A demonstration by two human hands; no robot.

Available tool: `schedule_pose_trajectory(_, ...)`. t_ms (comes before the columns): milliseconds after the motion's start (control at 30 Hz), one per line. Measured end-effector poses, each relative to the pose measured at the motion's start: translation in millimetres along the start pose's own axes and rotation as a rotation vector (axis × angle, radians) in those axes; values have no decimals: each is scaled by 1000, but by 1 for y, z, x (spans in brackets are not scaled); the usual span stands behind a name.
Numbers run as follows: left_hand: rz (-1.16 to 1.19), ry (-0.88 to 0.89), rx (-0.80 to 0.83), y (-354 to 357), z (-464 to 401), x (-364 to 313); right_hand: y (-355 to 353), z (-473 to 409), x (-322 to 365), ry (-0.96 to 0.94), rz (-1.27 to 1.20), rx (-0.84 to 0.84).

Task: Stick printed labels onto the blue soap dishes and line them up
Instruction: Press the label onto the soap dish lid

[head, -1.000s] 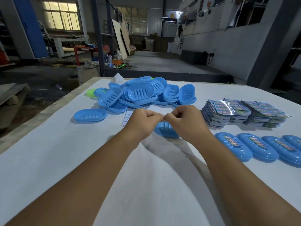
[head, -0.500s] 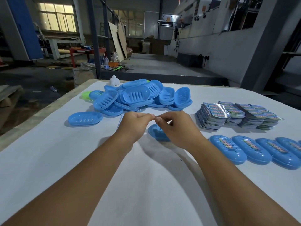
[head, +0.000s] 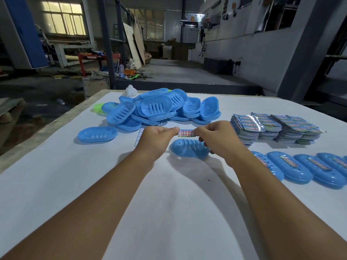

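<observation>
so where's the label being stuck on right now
The label is mid-table, pinched between the left hand and right hand, just above an upturned blue soap dish.

Dish pile (head: 165,107) behind lone dish (head: 189,148); label stacks (head: 272,128) right.

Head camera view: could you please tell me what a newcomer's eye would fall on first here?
Centre frame, the left hand and right hand pinch a printed label stretched between them above an upturned blue soap dish. Behind them lies a heap of unlabelled blue soap dishes; to the right are stacks of printed labels and a row of labelled dishes.
</observation>
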State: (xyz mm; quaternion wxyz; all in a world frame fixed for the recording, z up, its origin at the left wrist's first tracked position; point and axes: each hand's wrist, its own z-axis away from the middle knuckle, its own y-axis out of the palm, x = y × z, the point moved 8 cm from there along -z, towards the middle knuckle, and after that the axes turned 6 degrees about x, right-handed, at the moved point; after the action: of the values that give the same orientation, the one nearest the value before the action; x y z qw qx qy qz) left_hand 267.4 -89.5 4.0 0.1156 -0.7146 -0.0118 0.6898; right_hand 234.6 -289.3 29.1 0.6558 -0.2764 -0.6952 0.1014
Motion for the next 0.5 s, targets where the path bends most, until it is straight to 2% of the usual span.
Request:
schedule_pose_trajectory(167, -157, 95, -11, 10, -5, -4, -1, -1, -8, 13, 100, 19)
schedule_pose_trajectory(333, -331, 69, -25, 18, -9, -2, -3, -6, -17, 58, 246, 3)
schedule_pose_trajectory(500, -387, 60, -39, 18, -8, -4, -3, -7, -19, 74, 321, -10)
